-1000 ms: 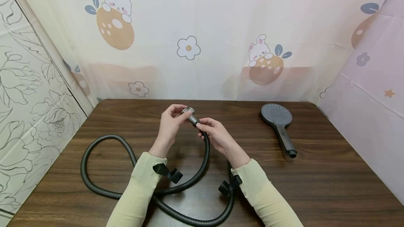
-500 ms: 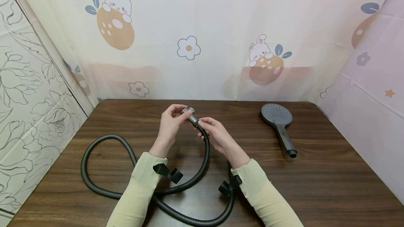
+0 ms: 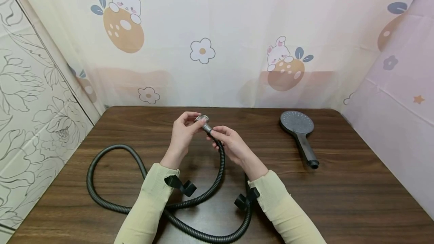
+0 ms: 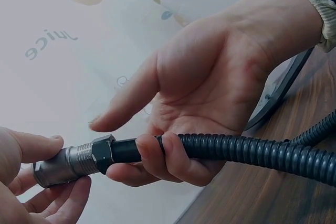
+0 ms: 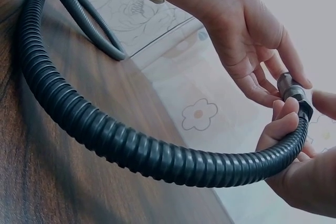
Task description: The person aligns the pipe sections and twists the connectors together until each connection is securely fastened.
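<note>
My left hand point(image 3: 183, 131) pinches a silvery metal fitting point(image 4: 60, 167) between thumb and fingers. A dark hex nut point(image 4: 102, 153) sits against the fitting's threaded end, where a black ribbed hose point(image 3: 222, 165) begins. Just behind the nut, my right hand point(image 3: 234, 144) holds the hose with curled fingers. Its thumb point(image 4: 126, 103) stands off the nut in the left wrist view. From the hands the hose curves down to the table and crosses itself near my left forearm. How deep the thread sits inside the nut cannot be told.
On the right of the dark wooden table point(image 3: 352, 187) lies a grey hand shower head point(image 3: 297, 123), its handle pointing toward me. A printed curtain point(image 3: 234, 14) hangs behind the table's far edge. One large hose loop point(image 3: 91, 176) lies on the left.
My right hand's thumb and fingers have shifted slightly about the nut and hose end. My left hand keeps its grip on the fitting, and the shower head stays put.
</note>
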A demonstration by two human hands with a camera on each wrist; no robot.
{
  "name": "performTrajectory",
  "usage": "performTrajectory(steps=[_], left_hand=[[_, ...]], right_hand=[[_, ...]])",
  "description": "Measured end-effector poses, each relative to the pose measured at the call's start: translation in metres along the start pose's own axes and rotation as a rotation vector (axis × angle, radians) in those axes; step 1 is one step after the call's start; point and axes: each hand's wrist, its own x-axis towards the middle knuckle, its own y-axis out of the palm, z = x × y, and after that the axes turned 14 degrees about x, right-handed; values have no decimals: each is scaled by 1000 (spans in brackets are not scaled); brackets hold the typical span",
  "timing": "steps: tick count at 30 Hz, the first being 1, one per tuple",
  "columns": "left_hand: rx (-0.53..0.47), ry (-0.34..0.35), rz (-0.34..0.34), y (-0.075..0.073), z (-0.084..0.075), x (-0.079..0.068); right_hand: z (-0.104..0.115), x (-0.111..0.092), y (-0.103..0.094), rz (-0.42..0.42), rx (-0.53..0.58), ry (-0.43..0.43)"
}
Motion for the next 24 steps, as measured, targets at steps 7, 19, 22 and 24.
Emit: performTrajectory(steps=[7, 19, 22, 24], left_hand=[[-11, 2, 11, -1, 0, -1], [-2, 5, -2, -1, 0, 0], [-2, 5, -1, -1, -1, 0], [-2, 2, -1, -1, -1, 0]], right_hand=[[0, -1, 0, 19, -26, -6], [2, 0, 2, -60, 5, 23], [2, 0, 2, -49, 7, 22], [2, 0, 1, -37, 8, 19]])
